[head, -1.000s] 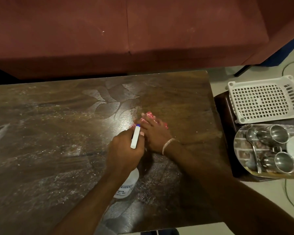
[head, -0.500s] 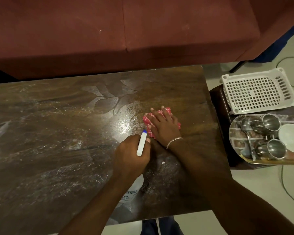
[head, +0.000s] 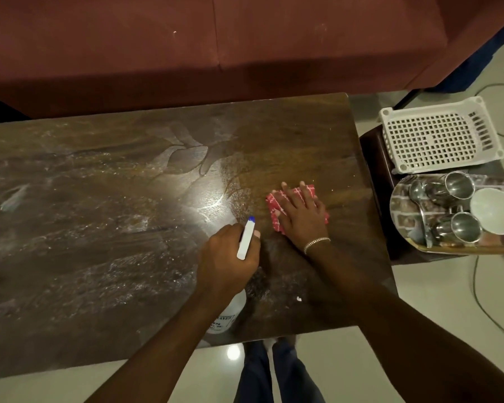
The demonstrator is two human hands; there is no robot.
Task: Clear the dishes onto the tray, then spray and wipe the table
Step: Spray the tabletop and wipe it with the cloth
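Wiping is the step in hand: the right hand [head: 301,215] lies flat, fingers spread, pressing a folded red-and-white patterned cloth [head: 291,200] onto the dark brown wooden counter [head: 99,242]. Just to its left, the left hand [head: 229,261] is wrapped around the neck of a white plastic spray bottle [head: 230,312] with a white trigger head tipped blue [head: 246,239], holding the bottle upright over the counter's near edge.

To do this well, I judge the cloth should travel in long overlapping passes out toward the far-left stretch, where pale streaks and droplets show on the wood (the patch beyond the right hand looks drier and cleaner). Keeping the palm flat spreads the pressure; the bottle is best kept lifted clear of the cloth's path.

Well to the right of the right hand, on a low dark side stand [head: 374,181], sits an oval tray with a brick-pattern print [head: 402,199]. It holds two shiny steel cups [head: 460,184], a steel spoon [head: 418,199] and a small white bowl [head: 495,210], so clearing appears done. Beyond the tray rests a white perforated plastic basket [head: 437,135], with nothing visible inside.
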